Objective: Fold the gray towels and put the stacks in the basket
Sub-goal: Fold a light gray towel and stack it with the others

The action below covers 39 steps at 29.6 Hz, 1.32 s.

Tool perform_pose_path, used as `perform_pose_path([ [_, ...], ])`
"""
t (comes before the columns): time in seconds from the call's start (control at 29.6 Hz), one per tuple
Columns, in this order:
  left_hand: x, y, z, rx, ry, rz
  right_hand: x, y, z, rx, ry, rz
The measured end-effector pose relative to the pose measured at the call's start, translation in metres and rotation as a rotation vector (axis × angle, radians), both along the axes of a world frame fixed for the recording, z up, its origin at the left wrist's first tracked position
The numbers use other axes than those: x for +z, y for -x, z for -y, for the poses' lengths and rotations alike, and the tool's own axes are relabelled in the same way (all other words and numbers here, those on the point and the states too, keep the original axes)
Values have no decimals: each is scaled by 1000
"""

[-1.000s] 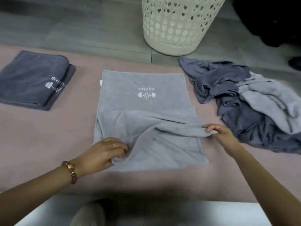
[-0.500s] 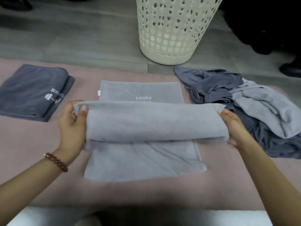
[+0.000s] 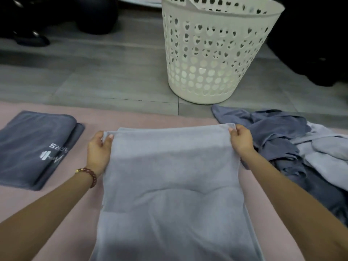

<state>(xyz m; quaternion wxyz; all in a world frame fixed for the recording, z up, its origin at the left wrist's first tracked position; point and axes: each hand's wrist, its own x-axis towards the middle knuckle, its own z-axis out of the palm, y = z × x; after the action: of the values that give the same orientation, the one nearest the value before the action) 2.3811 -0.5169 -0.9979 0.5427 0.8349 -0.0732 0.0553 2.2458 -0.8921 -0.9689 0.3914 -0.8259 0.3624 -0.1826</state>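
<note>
Holding the light gray towel (image 3: 173, 185) by its two far corners, the person has it spread flat over the pink mat (image 3: 56, 213), the cloth running from the grip back toward the body. Left hand (image 3: 98, 149): thumb on top, fingers curled under, pinching the corner. Right hand (image 3: 242, 140): closed on the opposite corner in the same pinch. Whether a lower layer lines up beneath the held edge cannot be confirmed, because the top layer hides it.

Handling assessment: soft, limp, light cloth with no stiffness. It creases wherever unsupported, as the shallow ridge across its middle shows. Slip risk is low, and it is not fragile. It is best taken at the corners or along a hem, both ends at once, so the edge stays straight. A single central hold would likely bunch it.

Outward of the left grip, well apart, lies a folded dark gray stack (image 3: 35, 147) bearing a white logo. Just beside the right grip sits an unfolded heap of gray towels (image 3: 301, 147). Beyond both grips, on the gray floor, stands the white perforated basket (image 3: 216, 53). The folded stack is not yet in it.
</note>
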Motion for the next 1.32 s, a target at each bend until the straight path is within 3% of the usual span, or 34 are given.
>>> perform_pose_path([
  [0.2,-39,-41,15,-22,-215,77,-54,-32,20,-15,26,-179],
  [0.34,-43,-54,22,-75,-421,-24,-58,-37,22,-1,35,-206],
  [0.51,-43,-71,24,-132,-269,71,-55,-47,22,51,75,-144],
  [0.64,-52,-80,25,-109,-129,-96,-52,-54,25,-27,-25,-99],
  [0.81,-52,-89,21,-181,-206,-121,-49,-56,25,103,-160,-134],
  [0.98,-45,-102,12,-364,-379,-8,-42,-54,24,90,-181,-139],
  [1.18,-35,-95,16,-119,-69,-178,-37,-57,29,-76,-265,-48],
  [1.32,-33,-96,23,-52,23,-207,-44,-61,32,-131,-307,-35],
])
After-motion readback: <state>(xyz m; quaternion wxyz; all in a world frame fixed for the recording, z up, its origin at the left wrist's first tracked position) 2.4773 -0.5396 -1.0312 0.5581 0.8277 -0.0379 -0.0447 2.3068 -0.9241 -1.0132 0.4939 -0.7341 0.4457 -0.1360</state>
